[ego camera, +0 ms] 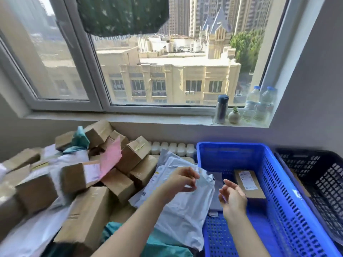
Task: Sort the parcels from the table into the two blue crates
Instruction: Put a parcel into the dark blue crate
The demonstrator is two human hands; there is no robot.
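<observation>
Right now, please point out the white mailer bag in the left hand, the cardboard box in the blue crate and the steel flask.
white mailer bag (189, 216): head view, its flat lower face.
cardboard box (254, 193): head view, bare cardboard below label.
steel flask (220, 113): head view, metal body.

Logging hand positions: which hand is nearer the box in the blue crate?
Right. The right hand is beside the box; the left hand pinches a pale mailer farther left.

parcels (78, 175) left | crate (274, 182) right (box (248, 184) inside) | bottles (258, 104) on sill
</observation>
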